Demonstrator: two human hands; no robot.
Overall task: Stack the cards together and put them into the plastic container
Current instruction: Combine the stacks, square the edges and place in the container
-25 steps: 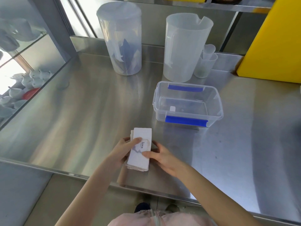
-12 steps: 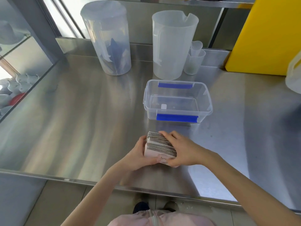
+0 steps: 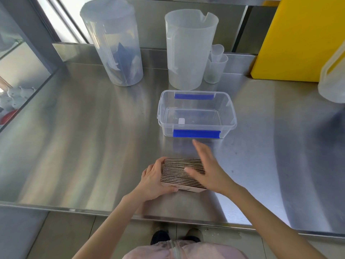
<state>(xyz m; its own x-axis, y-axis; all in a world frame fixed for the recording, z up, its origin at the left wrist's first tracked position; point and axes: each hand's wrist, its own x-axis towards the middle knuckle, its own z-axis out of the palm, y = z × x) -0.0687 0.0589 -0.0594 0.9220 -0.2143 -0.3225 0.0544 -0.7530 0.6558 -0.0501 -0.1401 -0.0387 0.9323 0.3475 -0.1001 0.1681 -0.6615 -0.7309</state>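
A stack of cards (image 3: 179, 171) stands on its long edge near the front of the steel counter, striped card edges facing up. My left hand (image 3: 154, 181) grips its left end, thumb along the near face. My right hand (image 3: 209, 169) is flat with fingers spread, palm against the stack's right end, thumb on top of the edges. The clear plastic container (image 3: 231, 116) with blue clips sits open just behind the stack, holding only a small white piece.
Two tall translucent jugs (image 3: 113, 43) (image 3: 188, 47) and small measuring cups (image 3: 216, 66) stand behind the container. A yellow board (image 3: 298, 38) leans at back right; another jug (image 3: 334, 75) is at the right edge. The counter's front edge (image 3: 168, 216) is close.
The stack was lying flat a second ago and now stands on edge, turned crosswise. My right hand has let go of its grip and opened flat against the right end.
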